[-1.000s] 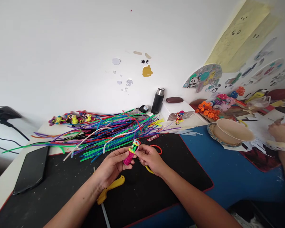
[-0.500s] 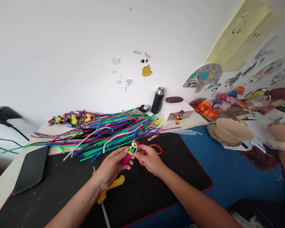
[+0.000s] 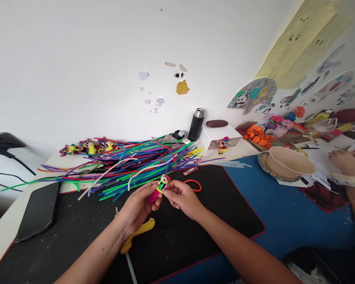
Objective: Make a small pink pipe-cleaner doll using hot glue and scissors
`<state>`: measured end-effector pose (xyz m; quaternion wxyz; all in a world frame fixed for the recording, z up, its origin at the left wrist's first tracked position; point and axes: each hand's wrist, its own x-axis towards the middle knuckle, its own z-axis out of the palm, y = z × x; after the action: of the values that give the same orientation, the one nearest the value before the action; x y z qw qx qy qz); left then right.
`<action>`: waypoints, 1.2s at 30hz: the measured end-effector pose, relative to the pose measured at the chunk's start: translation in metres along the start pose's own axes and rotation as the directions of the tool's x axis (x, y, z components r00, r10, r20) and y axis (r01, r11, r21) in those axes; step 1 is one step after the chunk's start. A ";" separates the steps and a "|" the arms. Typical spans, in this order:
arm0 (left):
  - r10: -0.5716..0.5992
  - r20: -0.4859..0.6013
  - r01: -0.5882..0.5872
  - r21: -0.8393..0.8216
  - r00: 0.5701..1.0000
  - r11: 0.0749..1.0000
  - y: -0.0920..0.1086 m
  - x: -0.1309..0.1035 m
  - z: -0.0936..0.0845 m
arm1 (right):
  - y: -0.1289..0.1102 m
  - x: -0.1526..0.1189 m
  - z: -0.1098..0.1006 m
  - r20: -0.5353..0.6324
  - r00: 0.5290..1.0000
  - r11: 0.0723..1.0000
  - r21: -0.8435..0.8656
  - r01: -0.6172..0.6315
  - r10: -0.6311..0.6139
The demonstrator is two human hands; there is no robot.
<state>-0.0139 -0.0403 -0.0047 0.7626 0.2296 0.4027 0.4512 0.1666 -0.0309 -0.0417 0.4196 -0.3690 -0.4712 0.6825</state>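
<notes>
Between my two hands is a small pipe-cleaner figure (image 3: 159, 190), with a magenta coiled body, a green and yellow middle and a red and light-blue top; a purple strand sticks up from it. My left hand (image 3: 140, 203) is closed around its magenta body. The right hand (image 3: 182, 197) pinches at the figure's right side; what exactly lies between its fingertips is hidden. Under my left forearm lies a yellow glue gun (image 3: 142, 230) with a glue stick (image 3: 131, 270) out of its back. A red loop handle (image 3: 197, 185) shows behind my right hand.
A heap of coloured pipe cleaners (image 3: 148, 161) spreads behind the black mat (image 3: 213, 221). A phone-like black slab (image 3: 38, 211) lies left. Finished figures (image 3: 90, 147), a black flask (image 3: 196, 124), a white box (image 3: 213, 138) and a bowl (image 3: 290, 163) stand around. Another person's hand (image 3: 343, 161) is at right.
Both hands and the figure have shifted slightly left, and the figure is turned a little. The yellow strand below my right hand no longer shows.
</notes>
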 end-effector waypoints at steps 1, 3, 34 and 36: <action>0.004 -0.003 -0.004 -0.002 1.000 1.000 0.000 0.000 0.000 | 0.000 0.000 0.000 0.003 1.000 1.000 0.001 0.004 -0.004; 0.012 -0.010 -0.012 0.001 1.000 1.000 0.001 0.000 0.000 | 0.001 0.001 -0.001 0.005 1.000 1.000 0.005 0.007 -0.007; -0.039 0.096 0.032 0.074 0.995 0.997 -0.001 0.000 -0.003 | 0.005 0.003 -0.002 -0.051 0.999 0.999 -0.042 0.002 -0.004; -0.036 0.096 0.027 0.088 0.995 0.996 -0.002 0.001 -0.003 | 0.005 0.003 -0.002 -0.055 0.998 0.999 -0.054 0.000 -0.003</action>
<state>-0.0155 -0.0406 -0.0080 0.7777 0.2778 0.3879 0.4094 0.1662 -0.0282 -0.0477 0.4228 -0.3985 -0.4778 0.6589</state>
